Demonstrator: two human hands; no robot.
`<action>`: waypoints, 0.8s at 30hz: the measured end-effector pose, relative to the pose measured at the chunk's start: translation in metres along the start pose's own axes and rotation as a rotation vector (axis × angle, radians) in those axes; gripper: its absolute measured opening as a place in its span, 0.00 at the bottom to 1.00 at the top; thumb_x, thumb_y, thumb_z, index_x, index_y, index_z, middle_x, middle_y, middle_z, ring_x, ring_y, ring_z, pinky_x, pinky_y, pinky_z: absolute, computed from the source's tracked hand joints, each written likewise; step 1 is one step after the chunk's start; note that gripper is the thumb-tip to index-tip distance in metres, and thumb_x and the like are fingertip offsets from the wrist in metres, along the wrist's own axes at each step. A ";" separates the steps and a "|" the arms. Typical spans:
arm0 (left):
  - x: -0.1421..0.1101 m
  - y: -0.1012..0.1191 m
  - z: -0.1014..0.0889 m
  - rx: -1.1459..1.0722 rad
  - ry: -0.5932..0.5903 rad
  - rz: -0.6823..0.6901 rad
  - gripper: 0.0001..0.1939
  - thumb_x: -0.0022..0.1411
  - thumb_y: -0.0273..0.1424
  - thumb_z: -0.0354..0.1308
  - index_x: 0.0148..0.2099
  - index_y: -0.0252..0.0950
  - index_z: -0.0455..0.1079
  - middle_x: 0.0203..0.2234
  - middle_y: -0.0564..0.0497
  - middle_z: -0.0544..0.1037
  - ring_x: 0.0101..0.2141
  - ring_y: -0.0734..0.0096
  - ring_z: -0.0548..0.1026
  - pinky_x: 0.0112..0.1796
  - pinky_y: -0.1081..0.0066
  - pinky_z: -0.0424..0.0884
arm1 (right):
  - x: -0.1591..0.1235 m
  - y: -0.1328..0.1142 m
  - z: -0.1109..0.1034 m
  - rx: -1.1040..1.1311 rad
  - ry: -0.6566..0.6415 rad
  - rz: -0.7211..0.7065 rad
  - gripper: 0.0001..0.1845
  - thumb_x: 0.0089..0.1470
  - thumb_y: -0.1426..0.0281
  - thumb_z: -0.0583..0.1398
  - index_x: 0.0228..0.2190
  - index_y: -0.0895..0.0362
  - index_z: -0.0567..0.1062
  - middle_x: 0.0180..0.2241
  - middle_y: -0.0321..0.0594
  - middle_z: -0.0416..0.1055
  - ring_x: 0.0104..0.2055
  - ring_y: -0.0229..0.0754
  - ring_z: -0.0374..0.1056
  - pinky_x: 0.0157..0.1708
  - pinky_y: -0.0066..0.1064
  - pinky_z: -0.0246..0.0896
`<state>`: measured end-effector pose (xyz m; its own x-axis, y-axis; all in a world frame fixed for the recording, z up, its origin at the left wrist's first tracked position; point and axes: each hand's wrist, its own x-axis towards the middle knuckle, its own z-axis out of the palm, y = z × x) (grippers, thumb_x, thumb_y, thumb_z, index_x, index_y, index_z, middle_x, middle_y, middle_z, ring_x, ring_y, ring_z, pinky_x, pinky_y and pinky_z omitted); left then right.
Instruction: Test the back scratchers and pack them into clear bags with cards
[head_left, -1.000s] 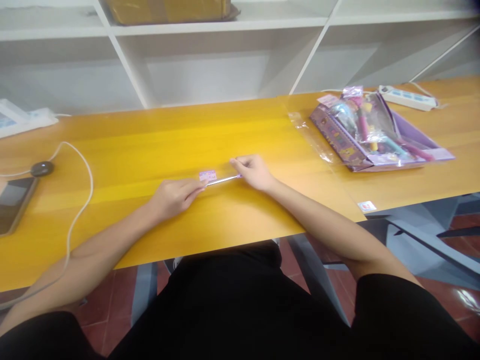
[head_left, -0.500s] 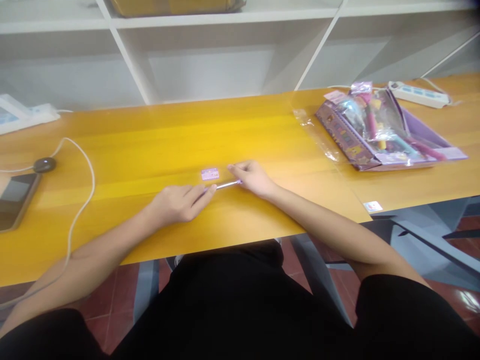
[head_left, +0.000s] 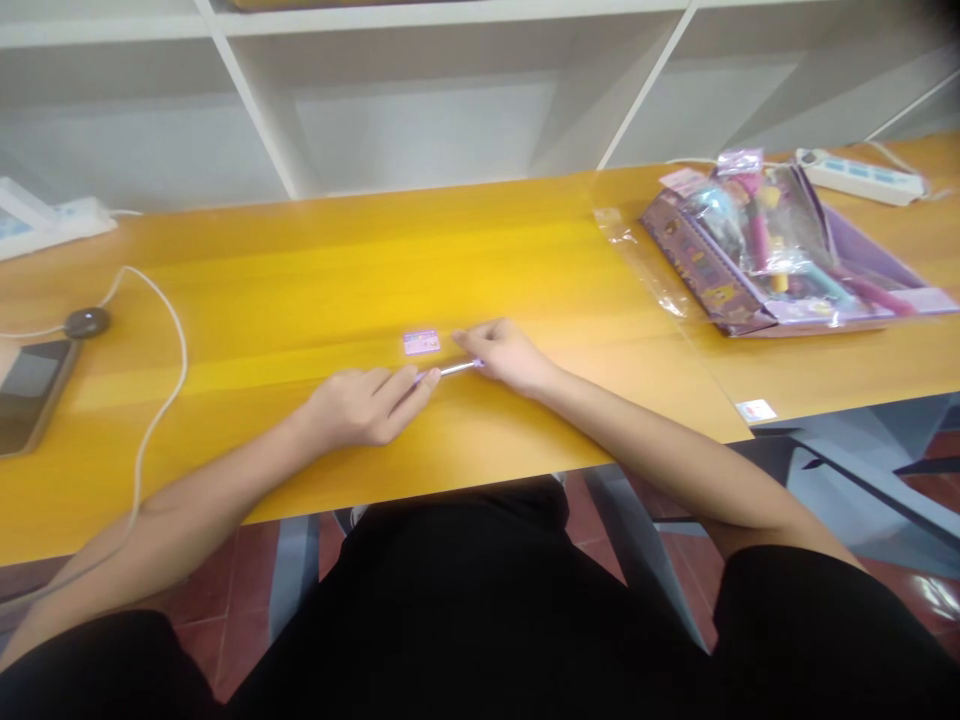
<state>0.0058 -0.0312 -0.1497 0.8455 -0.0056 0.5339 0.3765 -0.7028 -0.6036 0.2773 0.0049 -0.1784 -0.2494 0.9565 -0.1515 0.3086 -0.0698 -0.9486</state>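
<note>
Both my hands meet over the table around a slim, pen-like purple and silver stick [head_left: 456, 369]. My left hand [head_left: 367, 403] pinches its left end between thumb and fingers, covering most of that part. At the stick's purple right tip, my right hand [head_left: 510, 358] has its fingers closed, bent together. The silver middle shows between the hands. Just beyond them a small purple printed card [head_left: 421, 342] lies flat on the tabletop, touched by neither hand. The stick's exact kind is too small and blurred to make out.
A purple display box [head_left: 705, 275] at the right holds several plastic-wrapped colourful items. Clear wrapping [head_left: 656, 280] lies beside it. A power strip [head_left: 862, 178] sits behind. At the left are a phone [head_left: 34, 395], a white cable [head_left: 180, 350] and a round black piece [head_left: 86, 322].
The view has shifted slightly, with the box appearing a little farther right. My hands keep nearly the same hold on the stick, and the card stays in place.
</note>
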 end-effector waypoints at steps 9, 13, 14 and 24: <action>-0.014 0.003 0.007 -0.142 -0.171 -0.121 0.20 0.77 0.21 0.59 0.65 0.43 0.76 0.42 0.49 0.89 0.25 0.73 0.79 0.20 0.68 0.63 | 0.003 -0.002 0.001 -0.029 0.001 0.026 0.40 0.62 0.36 0.67 0.19 0.53 0.62 0.16 0.30 0.53 0.20 0.32 0.47 0.24 0.32 0.40; -0.017 0.004 0.009 -0.211 -0.116 -0.163 0.23 0.77 0.20 0.60 0.68 0.43 0.74 0.42 0.49 0.89 0.26 0.72 0.81 0.21 0.68 0.66 | 0.004 0.000 0.002 -0.071 -0.013 0.010 0.41 0.66 0.34 0.61 0.20 0.52 0.61 0.17 0.30 0.52 0.20 0.32 0.46 0.24 0.32 0.41; -0.016 0.006 0.009 -0.212 -0.098 -0.159 0.23 0.77 0.20 0.60 0.68 0.43 0.75 0.42 0.49 0.89 0.26 0.72 0.81 0.21 0.68 0.67 | 0.004 0.002 0.001 -0.084 -0.016 0.002 0.41 0.66 0.33 0.61 0.20 0.52 0.61 0.17 0.30 0.52 0.20 0.32 0.46 0.24 0.32 0.41; -0.012 0.007 0.025 -0.188 -0.153 -0.439 0.18 0.83 0.25 0.58 0.68 0.41 0.76 0.42 0.53 0.91 0.30 0.71 0.83 0.26 0.68 0.65 | 0.010 -0.007 -0.031 -0.202 0.095 -0.334 0.40 0.69 0.30 0.56 0.35 0.56 0.75 0.32 0.42 0.74 0.35 0.43 0.68 0.40 0.34 0.60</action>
<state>0.0080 -0.0178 -0.1752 0.6737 0.4144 0.6119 0.6465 -0.7315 -0.2164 0.3015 0.0233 -0.1649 -0.2834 0.9398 0.1910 0.4014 0.2971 -0.8664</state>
